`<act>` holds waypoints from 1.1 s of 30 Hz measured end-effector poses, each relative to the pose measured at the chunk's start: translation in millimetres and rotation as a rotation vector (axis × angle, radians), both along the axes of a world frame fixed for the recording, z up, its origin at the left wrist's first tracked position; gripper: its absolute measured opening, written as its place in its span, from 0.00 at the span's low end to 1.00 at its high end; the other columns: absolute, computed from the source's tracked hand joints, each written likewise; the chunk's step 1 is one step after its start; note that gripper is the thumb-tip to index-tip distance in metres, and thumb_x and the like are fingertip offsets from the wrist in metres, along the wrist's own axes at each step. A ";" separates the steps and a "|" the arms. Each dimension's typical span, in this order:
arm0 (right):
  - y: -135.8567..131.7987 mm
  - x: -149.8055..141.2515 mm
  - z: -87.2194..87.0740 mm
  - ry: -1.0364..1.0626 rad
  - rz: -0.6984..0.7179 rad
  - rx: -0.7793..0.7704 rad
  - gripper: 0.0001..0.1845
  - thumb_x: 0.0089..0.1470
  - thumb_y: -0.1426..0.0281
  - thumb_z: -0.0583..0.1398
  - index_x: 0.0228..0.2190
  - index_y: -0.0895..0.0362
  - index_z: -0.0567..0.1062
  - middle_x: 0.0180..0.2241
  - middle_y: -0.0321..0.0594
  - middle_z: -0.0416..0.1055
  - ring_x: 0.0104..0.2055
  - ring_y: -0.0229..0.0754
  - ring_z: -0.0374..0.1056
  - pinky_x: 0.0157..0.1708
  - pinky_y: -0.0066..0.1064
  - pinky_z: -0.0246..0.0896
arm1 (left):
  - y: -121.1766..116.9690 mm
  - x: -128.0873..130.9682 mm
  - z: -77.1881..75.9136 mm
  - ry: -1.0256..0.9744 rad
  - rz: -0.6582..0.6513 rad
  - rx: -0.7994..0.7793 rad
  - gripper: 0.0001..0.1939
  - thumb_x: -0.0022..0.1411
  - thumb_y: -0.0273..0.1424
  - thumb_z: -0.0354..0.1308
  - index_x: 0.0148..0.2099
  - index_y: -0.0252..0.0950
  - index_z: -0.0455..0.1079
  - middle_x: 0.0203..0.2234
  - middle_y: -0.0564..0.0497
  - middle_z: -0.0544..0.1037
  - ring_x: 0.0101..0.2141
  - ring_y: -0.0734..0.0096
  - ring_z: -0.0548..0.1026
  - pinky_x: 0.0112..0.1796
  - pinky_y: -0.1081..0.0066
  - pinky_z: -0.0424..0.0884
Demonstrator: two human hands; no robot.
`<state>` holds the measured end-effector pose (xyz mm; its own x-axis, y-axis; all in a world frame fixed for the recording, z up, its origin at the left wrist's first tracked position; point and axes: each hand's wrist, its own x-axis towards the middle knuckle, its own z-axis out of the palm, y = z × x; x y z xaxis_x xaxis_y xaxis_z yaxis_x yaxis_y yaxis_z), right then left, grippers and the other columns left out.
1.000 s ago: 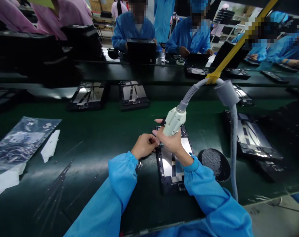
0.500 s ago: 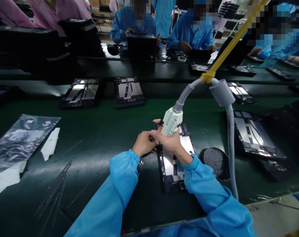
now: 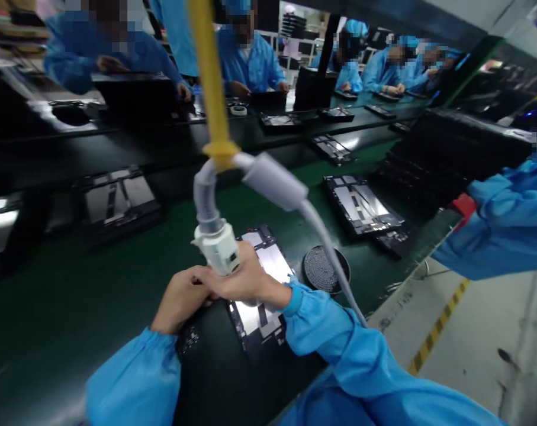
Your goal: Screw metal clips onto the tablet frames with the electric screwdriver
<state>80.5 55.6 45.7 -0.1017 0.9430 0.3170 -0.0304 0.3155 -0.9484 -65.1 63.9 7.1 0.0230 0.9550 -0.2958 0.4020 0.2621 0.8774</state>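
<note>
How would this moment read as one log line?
right hand: gripping white faceted tool; left hand: beside right, grip hidden; black rectangular silver-plated device: flat on dark-green worktop

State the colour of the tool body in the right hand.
The tool body in the right hand is off-white, shown in the head view.

- Head-worn camera looks forward and down across the bench.
- Left hand and right hand — close, mid-view.
- Co-workers far — floor at right.
</note>
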 end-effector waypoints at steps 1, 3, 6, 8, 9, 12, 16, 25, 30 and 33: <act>-3.6 17.2 7.9 0.015 -0.008 -0.022 0.13 0.43 0.62 0.65 0.31 0.54 0.73 0.22 0.32 0.67 0.23 0.36 0.63 0.24 0.30 0.65 | -0.7 1.9 0.6 0.002 -0.009 -0.061 0.17 0.38 0.40 0.68 0.27 0.35 0.69 0.17 0.52 0.75 0.21 0.65 0.76 0.20 0.72 0.71; -10.6 59.4 18.1 0.025 -0.057 -0.026 0.13 0.43 0.64 0.66 0.33 0.54 0.74 0.20 0.30 0.65 0.20 0.35 0.62 0.22 0.30 0.65 | -2.2 6.2 0.6 0.011 -0.003 -0.119 0.22 0.37 0.44 0.69 0.30 0.35 0.67 0.17 0.54 0.73 0.20 0.67 0.75 0.18 0.75 0.68; -12.7 122.3 12.8 0.161 -0.240 -0.028 0.14 0.43 0.64 0.67 0.31 0.54 0.70 0.15 0.25 0.64 0.13 0.33 0.59 0.14 0.28 0.60 | -3.9 10.6 -1.4 0.032 0.043 -0.083 0.26 0.38 0.47 0.69 0.33 0.36 0.64 0.16 0.58 0.70 0.18 0.69 0.74 0.16 0.76 0.66; -8.6 150.0 -0.5 0.197 -0.332 -0.010 0.14 0.44 0.66 0.68 0.32 0.54 0.70 0.12 0.23 0.63 0.11 0.33 0.59 0.13 0.27 0.59 | -5.0 10.7 -2.3 0.009 0.021 -0.073 0.27 0.39 0.48 0.69 0.34 0.37 0.63 0.16 0.59 0.69 0.17 0.69 0.74 0.16 0.75 0.67; -6.1 158.1 -7.7 0.196 -0.356 -0.001 0.14 0.44 0.67 0.68 0.33 0.54 0.70 0.12 0.23 0.63 0.11 0.33 0.59 0.13 0.27 0.59 | -5.8 10.2 -2.2 -0.002 0.011 -0.073 0.28 0.39 0.48 0.69 0.35 0.37 0.63 0.17 0.59 0.69 0.18 0.69 0.74 0.17 0.75 0.68; -0.3 164.6 -23.5 0.169 -0.364 0.020 0.14 0.45 0.70 0.67 0.36 0.56 0.72 0.13 0.24 0.65 0.12 0.33 0.61 0.15 0.28 0.61 | -9.1 8.1 -1.1 -0.007 0.007 -0.073 0.29 0.39 0.50 0.69 0.37 0.37 0.64 0.19 0.58 0.70 0.19 0.70 0.74 0.19 0.74 0.69; 1.9 159.4 -27.7 0.139 -0.340 0.001 0.13 0.45 0.72 0.66 0.36 0.57 0.73 0.13 0.25 0.65 0.13 0.33 0.61 0.17 0.29 0.61 | -12.6 8.0 0.4 0.016 -0.007 -0.078 0.29 0.39 0.52 0.69 0.35 0.36 0.66 0.21 0.55 0.73 0.21 0.72 0.74 0.21 0.75 0.70; 1.9 161.8 -34.7 0.071 -0.334 -0.032 0.10 0.45 0.69 0.66 0.32 0.56 0.74 0.13 0.28 0.64 0.15 0.37 0.63 0.16 0.31 0.61 | -28.3 -1.2 12.2 0.160 -0.118 0.053 0.29 0.44 0.57 0.62 0.36 0.37 0.74 0.29 0.48 0.80 0.30 0.61 0.80 0.30 0.68 0.78; -0.9 161.0 -28.2 0.071 -0.317 -0.014 0.11 0.44 0.71 0.66 0.33 0.57 0.73 0.13 0.27 0.65 0.14 0.34 0.61 0.16 0.29 0.60 | -64.7 -6.1 -0.7 0.485 -0.219 0.571 0.19 0.59 0.50 0.56 0.37 0.41 0.77 0.29 0.52 0.80 0.25 0.70 0.77 0.27 0.73 0.73; -7.1 150.8 -8.3 0.110 -0.353 0.034 0.14 0.44 0.73 0.66 0.36 0.57 0.73 0.14 0.26 0.67 0.13 0.33 0.61 0.15 0.28 0.59 | -83.6 1.1 -14.9 0.498 -0.259 0.734 0.17 0.62 0.45 0.57 0.44 0.38 0.76 0.26 0.53 0.78 0.23 0.74 0.74 0.26 0.76 0.71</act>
<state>231.3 48.5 37.4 0.2640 0.9026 0.3400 -0.0151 0.3564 -0.9342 -64.0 -19.7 -7.8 0.2947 0.8896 0.3489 0.7461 -0.4423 0.4977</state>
